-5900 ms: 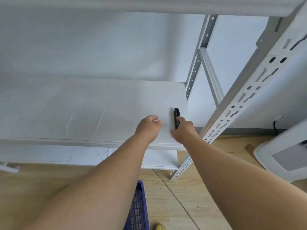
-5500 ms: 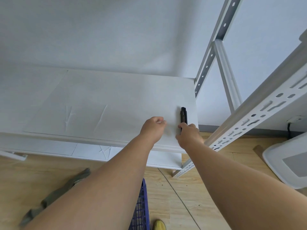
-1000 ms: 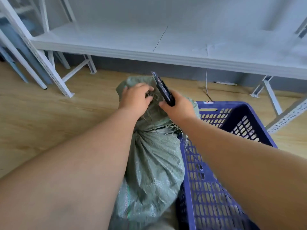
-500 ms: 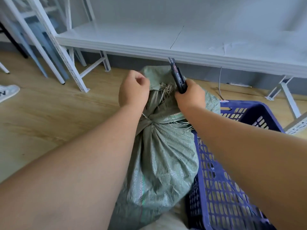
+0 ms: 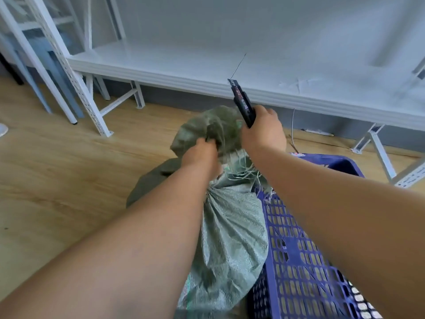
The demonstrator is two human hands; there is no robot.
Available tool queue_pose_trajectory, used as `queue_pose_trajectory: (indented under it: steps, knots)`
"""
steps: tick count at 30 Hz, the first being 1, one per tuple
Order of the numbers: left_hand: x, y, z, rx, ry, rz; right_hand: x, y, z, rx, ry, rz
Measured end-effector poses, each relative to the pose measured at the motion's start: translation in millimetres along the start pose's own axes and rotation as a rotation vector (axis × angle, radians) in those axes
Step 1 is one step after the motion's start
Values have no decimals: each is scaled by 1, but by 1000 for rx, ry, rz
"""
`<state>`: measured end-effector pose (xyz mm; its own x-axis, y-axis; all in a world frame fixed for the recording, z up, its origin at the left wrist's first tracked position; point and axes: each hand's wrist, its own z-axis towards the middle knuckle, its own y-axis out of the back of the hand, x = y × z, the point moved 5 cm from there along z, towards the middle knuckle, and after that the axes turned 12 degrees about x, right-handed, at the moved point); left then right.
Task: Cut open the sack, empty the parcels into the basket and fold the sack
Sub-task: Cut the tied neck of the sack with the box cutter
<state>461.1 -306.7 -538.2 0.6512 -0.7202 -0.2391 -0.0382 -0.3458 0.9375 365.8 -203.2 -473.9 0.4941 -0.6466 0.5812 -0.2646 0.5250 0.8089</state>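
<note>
A full green woven sack (image 5: 232,231) stands on the floor against the left wall of the blue plastic basket (image 5: 296,261). Its neck is bunched and tied, with frayed threads sticking out. My left hand (image 5: 202,155) grips the loose top of the sack above the tie. My right hand (image 5: 263,132) holds a black utility knife (image 5: 242,103), raised above the sack top, its blade end pointing up and away. The parcels are hidden inside the sack.
A low white metal shelf (image 5: 207,72) runs across the far side, its slotted legs (image 5: 92,107) on the wooden floor. A dark green cloth (image 5: 149,180) lies on the floor behind the sack. A thin cable (image 5: 293,130) trails near the wall.
I took the knife from the upper shelf earlier. In the last second my right hand lifted the knife up off the sack's neck, and my left hand shifted its grip on the sack top.
</note>
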Motion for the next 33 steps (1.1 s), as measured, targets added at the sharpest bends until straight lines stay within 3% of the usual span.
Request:
queue_pose_trajectory:
  steps: [3,5,8,14,16,19,21,24,28,31,33]
  knots:
    - [13,16,3,12,162,-129,1,2,-5,-98,74,8]
    - [21,21,7,20,200,-195,4,-9,-6,15,145,230]
    - [21,24,6,94,160,-224,7,-34,-8,267,125,454]
    - [19,24,1,223,14,-285,7,-38,12,323,72,355]
    - [22,24,2,156,-14,-285,8,-43,17,381,55,261]
    - [29,30,-9,-126,-30,-301,6,-53,19,489,-4,220]
    - [27,30,-15,-222,-119,-287,4,-56,19,528,-8,202]
    - [24,20,-11,-21,-156,-129,1,-55,23,485,69,152]
    - [32,9,2,223,-4,-69,-3,-44,28,303,84,295]
    - [39,11,9,179,135,-102,0,-33,26,144,126,350]
    - [47,13,11,116,246,-311,4,-30,21,126,138,396]
